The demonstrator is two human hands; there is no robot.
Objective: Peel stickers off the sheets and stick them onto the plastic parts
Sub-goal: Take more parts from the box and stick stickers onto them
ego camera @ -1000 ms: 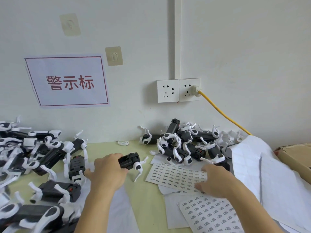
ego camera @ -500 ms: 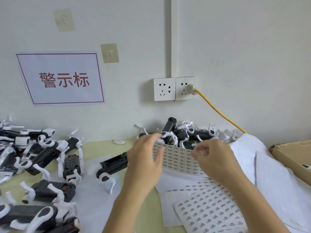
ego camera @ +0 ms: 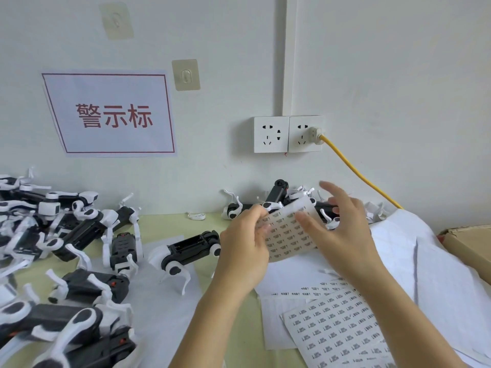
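My left hand [ego camera: 244,243] grips the left edge of a sticker sheet [ego camera: 289,235] and holds it up off the table, bent toward me. My right hand [ego camera: 345,235] is at the sheet's right side. Its thumb lies on the printed face and its index finger points up; it is blurred. A black and white plastic part [ego camera: 191,251] lies on the table just left of my left hand, touched by neither hand. A second full sticker sheet [ego camera: 337,335] lies flat at the lower right.
Many plastic parts are heaped at the left [ego camera: 53,221], and a smaller heap [ego camera: 279,192] sits against the wall behind the sheet. Loose white backing papers [ego camera: 438,274] cover the right side. A cardboard box [ego camera: 470,243] stands at the far right. A yellow cable [ego camera: 356,171] runs from the wall socket.
My left hand let go of the plastic part, which now lies on the table, and took the sticker sheet. Both hands raised the sheet off the table, and my right fingers have spread.
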